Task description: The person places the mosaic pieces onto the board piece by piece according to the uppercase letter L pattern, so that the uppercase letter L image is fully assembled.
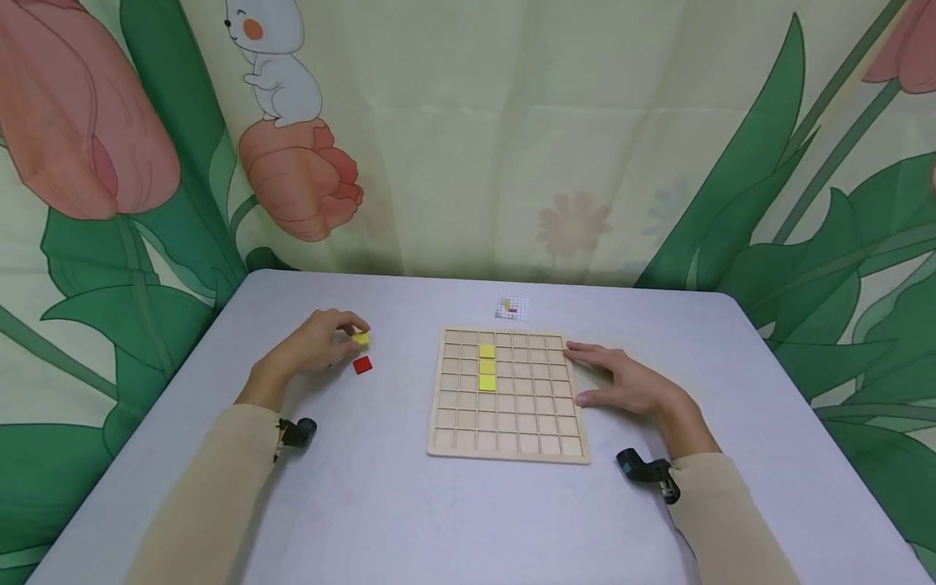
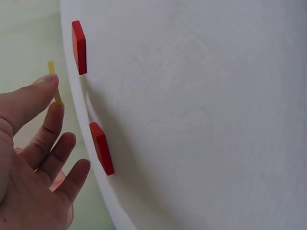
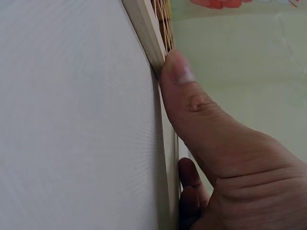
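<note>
Above the white worktop (image 1: 351, 504), I see the left hand (image 1: 318, 340) pinching a thin yellow tile (image 1: 361, 338), the relaxed right hand (image 1: 632, 385) touching a gridded wooden board (image 1: 526, 424), floral fabric (image 1: 468, 162) behind

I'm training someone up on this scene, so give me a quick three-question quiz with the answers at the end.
1. True or false: the left hand is pinching a red tile.
2. How many yellow tiles lie in the grid of the wooden board?
3. Which of these is the right hand touching?
A) the printed card
B) the board's right edge
C) a red tile

Key:
1. False; it pinches a yellow tile.
2. Three, in a single column.
3. B
</note>
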Motion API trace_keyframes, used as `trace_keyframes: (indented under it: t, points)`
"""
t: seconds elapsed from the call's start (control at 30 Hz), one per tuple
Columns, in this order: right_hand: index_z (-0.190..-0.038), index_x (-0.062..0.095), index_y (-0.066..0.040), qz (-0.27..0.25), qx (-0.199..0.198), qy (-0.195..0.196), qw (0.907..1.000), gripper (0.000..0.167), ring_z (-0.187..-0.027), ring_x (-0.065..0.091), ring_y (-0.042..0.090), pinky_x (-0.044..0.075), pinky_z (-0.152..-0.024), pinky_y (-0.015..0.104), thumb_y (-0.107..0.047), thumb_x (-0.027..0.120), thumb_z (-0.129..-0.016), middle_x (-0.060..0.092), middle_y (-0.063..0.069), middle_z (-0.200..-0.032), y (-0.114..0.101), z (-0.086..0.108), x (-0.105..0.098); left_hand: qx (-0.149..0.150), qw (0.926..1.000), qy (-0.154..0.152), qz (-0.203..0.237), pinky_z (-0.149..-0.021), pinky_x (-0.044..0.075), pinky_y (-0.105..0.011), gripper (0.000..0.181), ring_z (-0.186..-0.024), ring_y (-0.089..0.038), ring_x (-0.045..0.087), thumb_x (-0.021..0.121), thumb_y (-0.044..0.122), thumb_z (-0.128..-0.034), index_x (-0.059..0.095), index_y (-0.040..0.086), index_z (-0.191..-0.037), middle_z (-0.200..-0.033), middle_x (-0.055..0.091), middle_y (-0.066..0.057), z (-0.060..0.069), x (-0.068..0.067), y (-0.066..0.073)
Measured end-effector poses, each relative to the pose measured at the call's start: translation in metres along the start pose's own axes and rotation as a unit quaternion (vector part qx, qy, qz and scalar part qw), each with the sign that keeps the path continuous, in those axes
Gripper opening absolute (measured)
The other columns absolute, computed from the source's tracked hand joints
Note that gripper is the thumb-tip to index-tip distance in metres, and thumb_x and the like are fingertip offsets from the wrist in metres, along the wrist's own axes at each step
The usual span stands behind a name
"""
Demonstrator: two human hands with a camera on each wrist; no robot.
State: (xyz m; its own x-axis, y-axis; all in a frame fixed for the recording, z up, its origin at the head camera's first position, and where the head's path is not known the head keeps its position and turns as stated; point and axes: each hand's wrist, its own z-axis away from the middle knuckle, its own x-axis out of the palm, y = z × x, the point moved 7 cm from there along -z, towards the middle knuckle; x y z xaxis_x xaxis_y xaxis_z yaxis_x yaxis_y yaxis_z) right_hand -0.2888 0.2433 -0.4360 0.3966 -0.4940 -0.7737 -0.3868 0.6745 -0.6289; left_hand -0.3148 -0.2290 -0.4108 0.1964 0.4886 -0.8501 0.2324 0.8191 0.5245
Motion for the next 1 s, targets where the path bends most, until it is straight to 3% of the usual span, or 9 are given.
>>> trace_keyframes:
  t: [0.23,0.5,1.0]
  points:
    - [-0.155,0.045,-0.011,0.008,-0.026,0.003,0.9996,0.083,-0.153,0.021,0.045,0.020,-0.117,0.069,-0.037,0.083,-0.087,0.033,0.013,-0.166,-0.002,0.003,-0.004,0.015,0.9996,0.006,0.022,-0.106,0.044,-0.058,0.037,-0.129,-0.037,0.049,0.068,0.010,-0.0981,0.064,0.011,-0.134,-0.125,0.064,-0.015,0.002,-0.006,0.013]
    - [-0.155,0.046,-0.012,-0.009,-0.018,-0.001,0.9998,0.085,-0.155,0.019,0.042,0.017,-0.120,0.066,-0.037,0.084,-0.085,0.032,0.010,-0.167,-0.001,-0.002,0.000,0.039,0.9987,0.015,0.029,-0.108,0.043,-0.057,0.036,-0.128,-0.037,0.050,0.068,0.009,-0.0980,0.064,0.010,-0.134,-0.125,0.064,-0.012,0.008,-0.010,0.030]
    - [-0.155,0.046,-0.013,-0.004,-0.010,0.001,0.9999,0.084,-0.155,0.018,0.044,0.016,-0.119,0.068,-0.039,0.084,-0.085,0.032,0.010,-0.167,0.001,-0.003,0.001,0.088,0.9948,0.022,0.047,-0.106,0.044,-0.055,0.035,-0.122,-0.033,0.054,0.071,0.010,-0.0965,0.066,0.011,-0.131,-0.122,0.065,-0.008,0.001,0.002,0.059]
